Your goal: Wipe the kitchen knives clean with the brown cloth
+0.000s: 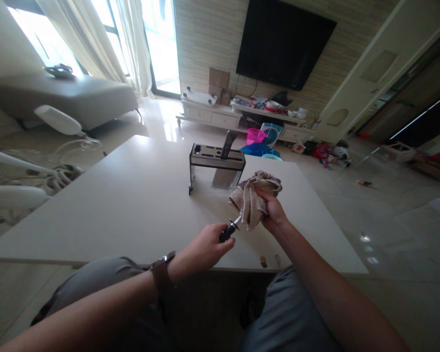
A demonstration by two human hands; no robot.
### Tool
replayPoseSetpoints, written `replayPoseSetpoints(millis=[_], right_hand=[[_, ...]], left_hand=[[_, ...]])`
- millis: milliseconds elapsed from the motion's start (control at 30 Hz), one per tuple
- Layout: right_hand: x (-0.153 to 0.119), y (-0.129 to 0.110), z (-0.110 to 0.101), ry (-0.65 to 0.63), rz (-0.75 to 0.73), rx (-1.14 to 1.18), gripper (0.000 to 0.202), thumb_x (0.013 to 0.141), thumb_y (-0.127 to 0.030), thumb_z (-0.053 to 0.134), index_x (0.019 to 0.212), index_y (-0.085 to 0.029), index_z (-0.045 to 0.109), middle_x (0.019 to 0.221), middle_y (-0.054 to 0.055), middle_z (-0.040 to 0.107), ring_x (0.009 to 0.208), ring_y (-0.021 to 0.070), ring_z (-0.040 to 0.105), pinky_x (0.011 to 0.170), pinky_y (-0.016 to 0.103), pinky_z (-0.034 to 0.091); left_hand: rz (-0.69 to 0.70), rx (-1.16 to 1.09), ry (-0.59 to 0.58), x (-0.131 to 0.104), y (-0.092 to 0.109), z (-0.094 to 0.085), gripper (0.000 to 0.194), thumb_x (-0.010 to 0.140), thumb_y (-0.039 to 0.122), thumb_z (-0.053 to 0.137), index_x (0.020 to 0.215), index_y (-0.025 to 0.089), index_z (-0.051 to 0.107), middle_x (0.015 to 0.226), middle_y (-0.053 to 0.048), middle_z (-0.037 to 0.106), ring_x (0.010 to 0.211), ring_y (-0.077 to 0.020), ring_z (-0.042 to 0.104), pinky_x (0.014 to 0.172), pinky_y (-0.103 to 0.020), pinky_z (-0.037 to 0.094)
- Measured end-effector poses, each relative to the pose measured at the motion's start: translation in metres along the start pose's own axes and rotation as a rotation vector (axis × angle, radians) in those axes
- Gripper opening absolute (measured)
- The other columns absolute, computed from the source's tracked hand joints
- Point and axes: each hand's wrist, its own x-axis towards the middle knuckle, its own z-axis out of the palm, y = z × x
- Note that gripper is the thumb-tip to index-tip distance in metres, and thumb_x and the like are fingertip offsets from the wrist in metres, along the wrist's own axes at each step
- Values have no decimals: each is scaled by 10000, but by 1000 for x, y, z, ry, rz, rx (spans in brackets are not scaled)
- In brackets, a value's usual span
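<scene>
At the far left, white chairs [58, 120] with curling frames stand on the glossy tiled floor [161, 120], and behind them a long grey-covered piece of furniture [95, 100] carries a dish [59, 72]. Pale curtains [80, 36] hang by bright windows. The smooth white table [124, 200] spreads across the middle, its near edge by the person's knees. Over that edge the left hand [203, 247], a watch [162, 268] on its wrist, has its fingers closed round the black handle [227, 232] of a guarded tool, held above the table. Just beyond stands a clear-sided knife holder [205, 159] with a slotted top; a black-handled knife [228, 144] sits upright in it, its broad blade visible inside. Beyond the table, a low white cabinet [223, 120] bears boxes and bowls. The tool's light shaft runs into a folded brown cloth [254, 198], gripped between the thumb and fingers of the right hand [275, 212]; how far it reaches inside cannot be told. Behind are a pink basket [255, 136] and blue plastic [254, 149]. Two small objects [263, 261] lie near the table's close edge. A dark television [282, 41] hangs on the striped wall, and farther right colourful items [324, 154] lie on the floor.
</scene>
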Motion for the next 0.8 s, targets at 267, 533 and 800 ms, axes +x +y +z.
replayPoseSetpoints(millis=[267,533,800], right_hand=[[-1,0,1,0,0,14,214,731,-243,800,939,-197,770,885,36,803,797,240,749,873,397,611],[-2,-1,2,1,8,17,221,732,-242,797,944,-183,774,893,35,804,741,222,733,832,386,613],[-1,0,1,4,2,4,204,747,-246,794,940,-185,776,895,38,805,777,231,745,858,382,606]], left_hand=[[0,0,-2,0,-1,0,255,902,394,559,780,171,554,650,22,536,556,-110,441,508,-244,291],[3,5,-3,1,-4,1,239,899,382,558,793,168,563,652,21,539,558,-111,444,508,-245,286],[7,0,0,0,0,0,244,899,385,557,792,166,569,650,18,549,556,-113,450,509,-246,295]])
